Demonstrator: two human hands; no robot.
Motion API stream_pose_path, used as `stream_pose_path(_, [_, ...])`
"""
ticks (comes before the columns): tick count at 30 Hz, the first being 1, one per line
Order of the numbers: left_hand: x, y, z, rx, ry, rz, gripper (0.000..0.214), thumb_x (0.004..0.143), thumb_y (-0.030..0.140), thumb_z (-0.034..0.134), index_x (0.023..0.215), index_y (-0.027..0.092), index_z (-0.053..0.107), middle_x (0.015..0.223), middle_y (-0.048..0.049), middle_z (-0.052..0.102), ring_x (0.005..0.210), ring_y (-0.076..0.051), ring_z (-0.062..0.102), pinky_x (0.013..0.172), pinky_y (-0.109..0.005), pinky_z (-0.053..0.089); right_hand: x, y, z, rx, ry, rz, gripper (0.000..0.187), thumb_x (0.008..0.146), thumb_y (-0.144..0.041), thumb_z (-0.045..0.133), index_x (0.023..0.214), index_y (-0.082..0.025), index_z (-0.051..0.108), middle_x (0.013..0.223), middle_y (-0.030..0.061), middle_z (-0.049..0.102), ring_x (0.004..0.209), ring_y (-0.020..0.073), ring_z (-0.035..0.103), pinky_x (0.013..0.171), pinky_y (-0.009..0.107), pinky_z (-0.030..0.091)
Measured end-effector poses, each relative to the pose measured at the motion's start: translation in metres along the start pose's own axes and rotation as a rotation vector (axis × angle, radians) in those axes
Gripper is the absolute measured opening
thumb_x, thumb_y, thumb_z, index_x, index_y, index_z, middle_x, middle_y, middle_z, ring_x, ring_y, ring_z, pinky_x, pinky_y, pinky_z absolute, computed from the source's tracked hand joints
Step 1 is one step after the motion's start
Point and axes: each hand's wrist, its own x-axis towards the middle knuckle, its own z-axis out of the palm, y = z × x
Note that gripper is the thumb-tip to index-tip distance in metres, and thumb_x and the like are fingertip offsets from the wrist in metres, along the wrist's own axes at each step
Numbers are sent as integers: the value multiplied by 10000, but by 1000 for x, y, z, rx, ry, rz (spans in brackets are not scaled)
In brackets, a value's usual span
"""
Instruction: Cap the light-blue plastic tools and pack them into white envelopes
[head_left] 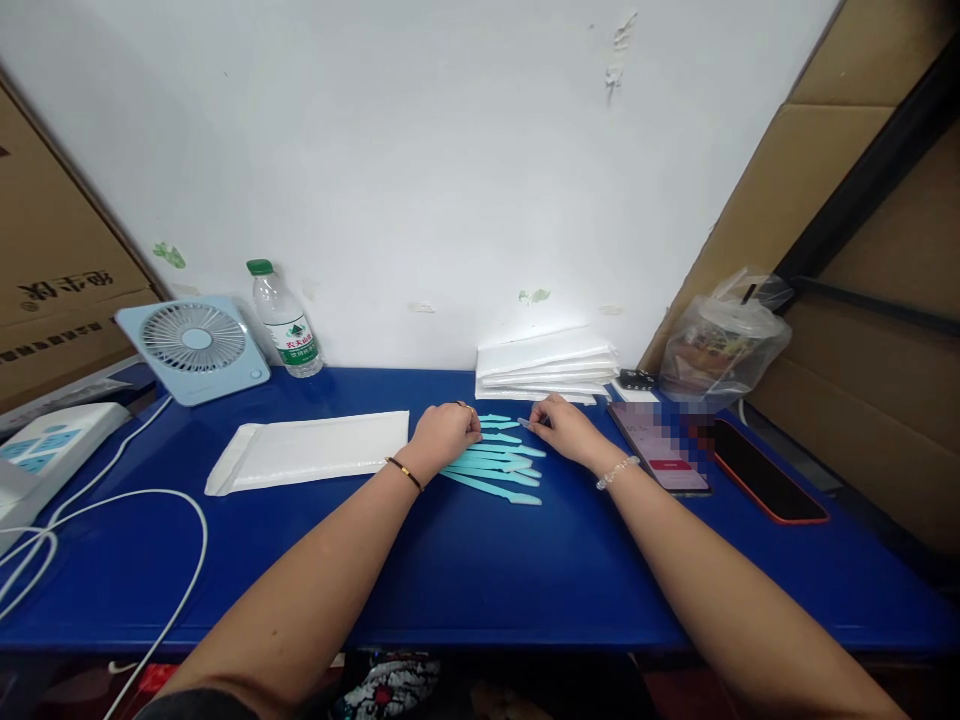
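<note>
Several light-teal eyebrow razors (495, 465) lie fanned out on the blue table, blade ends to the right. My left hand (444, 436) is over their handle ends, its fingers closed on the uppermost eyebrow razor (499, 424), whose tip sticks out to the right. Facing it, my right hand (561, 428) pinches a small translucent blade cap (524, 423) between thumb and forefinger, close to that razor's tip. Left of my left hand lies a white padded envelope (315, 450), flat on the table. My palms hide part of the handles.
Behind my hands is a stack of white padded envelopes (540, 368). A phone (652, 445) and a red-edged phone (769, 470) lie at the right, near a bagged cup (724, 345). At the left are a blue fan (196, 345), a water bottle (289, 325) and a white cable (202, 530).
</note>
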Motion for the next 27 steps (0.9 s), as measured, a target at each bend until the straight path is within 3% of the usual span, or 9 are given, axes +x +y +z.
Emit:
stream_pose_path(6, [1, -6, 2, -121, 3, -27, 101, 783, 279, 586, 732, 211, 641, 840, -9, 674, 757, -160, 600, 614, -235, 398, -12, -2, -12, 311, -111, 48, 245, 794, -409, 587, 805, -167, 626, 724, 21, 625, 651, 142, 543, 586, 248, 409])
stream_pose_path(12, [2, -7, 1, -182, -3, -60, 114, 775, 302, 588, 797, 207, 647, 828, -7, 677, 769, -156, 603, 599, -228, 400, -13, -5, -11, 360, -136, 25, 271, 767, -426, 616, 819, -162, 649, 682, 5, 591, 619, 126, 512, 566, 237, 401])
stream_pose_path(23, [1, 2, -2, -175, -27, 46, 125, 765, 321, 604, 731, 212, 654, 784, 1, 670, 709, -146, 591, 585, -229, 379, -17, -19, -11, 380, -221, -22, 223, 779, -374, 601, 833, -165, 659, 657, 5, 599, 586, 123, 506, 547, 237, 384])
stream_pose_path(25, [1, 0, -3, -166, -3, 34, 140, 774, 351, 602, 775, 224, 661, 812, 7, 674, 725, -149, 597, 596, -232, 384, -16, -13, -19, 316, -159, -21, 205, 783, -356, 591, 831, -170, 664, 691, 19, 626, 620, 141, 534, 570, 250, 400])
stream_pose_path(27, [2, -3, -4, -131, 60, 8, 153, 798, 354, 581, 847, 236, 664, 874, 4, 678, 772, -157, 604, 630, -236, 394, -14, -3, -27, 200, -15, 4, 176, 792, -324, 571, 811, -176, 665, 731, 34, 646, 657, 161, 552, 612, 273, 413])
